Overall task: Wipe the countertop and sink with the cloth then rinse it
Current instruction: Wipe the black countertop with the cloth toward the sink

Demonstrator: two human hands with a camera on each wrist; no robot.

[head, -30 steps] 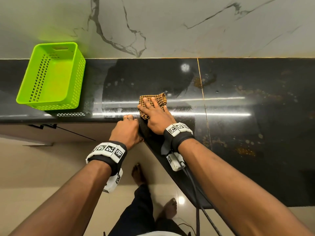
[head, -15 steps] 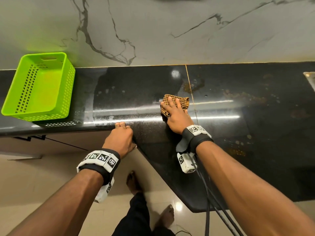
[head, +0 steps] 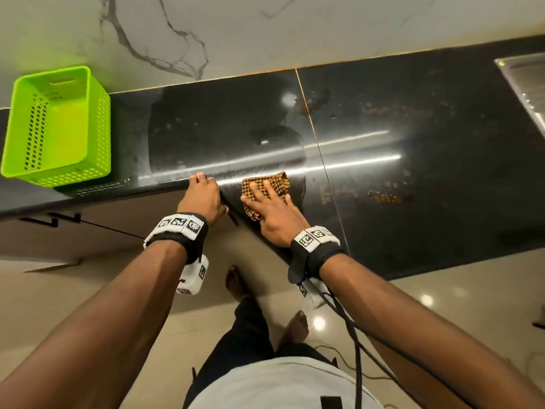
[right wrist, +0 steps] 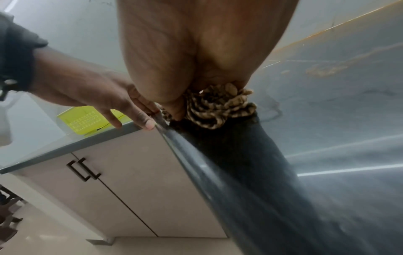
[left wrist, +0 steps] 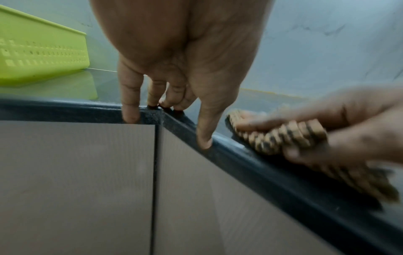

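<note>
At the inner corner of the black worktop [head: 413, 187], a person stands with both hands down on the stone. Worktop is glossy, streaked with light reflections, with brownish stains on the slab well to the far side of the seam from the corner. Marble-veined wall [head: 236, 33] runs along its back edge. Pale cabinet doors [left wrist: 76, 181] sit under the corner, dark handles [right wrist: 84, 170] visible in the right wrist view. Green perforated basket [head: 56, 125] sits on the worktop's other arm, well apart from the corner, against the wall. A steel sink [head: 525, 87] edge shows at the far end of the worktop, well apart from the corner; only a slice of it is in view.

Right hand [head: 274, 214] lies flat on the checked brown cloth [head: 278, 181], fingers [head: 267, 188] spread and straight, pressing it to the worktop just beside the corner, near the front edge. Cloth is folded, bunched under the palm in the right wrist view; part of it pokes out past the fingertips and by the thumb. It looks blurred in the left wrist view.

Left hand [head: 203, 199] rests right on the corner, holding nothing: little finger and thumb hang down over the two edges, the other fingers loosely bent with tips on the stone. The two hands sit just beside each other, not touching as far as I can see. Black wrist straps with white marker tags on both arms.
</note>
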